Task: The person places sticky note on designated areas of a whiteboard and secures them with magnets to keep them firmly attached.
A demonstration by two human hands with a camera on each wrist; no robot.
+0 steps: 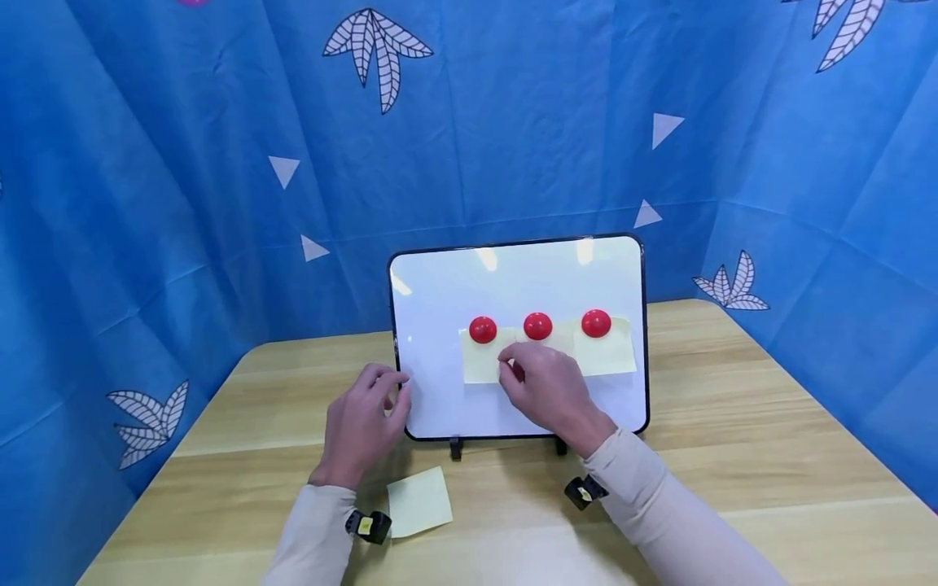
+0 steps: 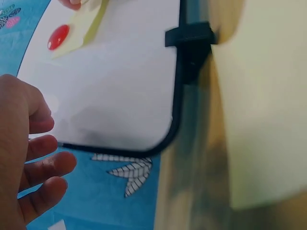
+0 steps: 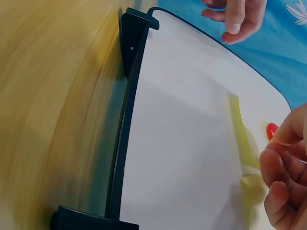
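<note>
A white board [image 1: 432, 350] with a black frame stands upright on the table, with several pale yellow sticky notes [image 1: 607, 350] in a row on it. Red round magnets [image 1: 483, 330] sit along the notes' top edges. My right hand [image 1: 551, 384] is in front of the notes, thumb and index fingertips close together below the magnets; I cannot tell whether anything is between them. At the board's left edge, my left hand [image 1: 366, 419] has loosely bent fingers, spread apart in the left wrist view, with nothing in them.
A loose yellow sticky note [image 1: 421, 502] lies on the wooden table [image 1: 733, 456] beside the left wrist. Black stand feet [image 1: 456, 448] prop the board's lower edge. Blue patterned cloth [image 1: 513, 122] hangs behind and at both sides. Each wrist wears a small black camera [image 1: 369, 526].
</note>
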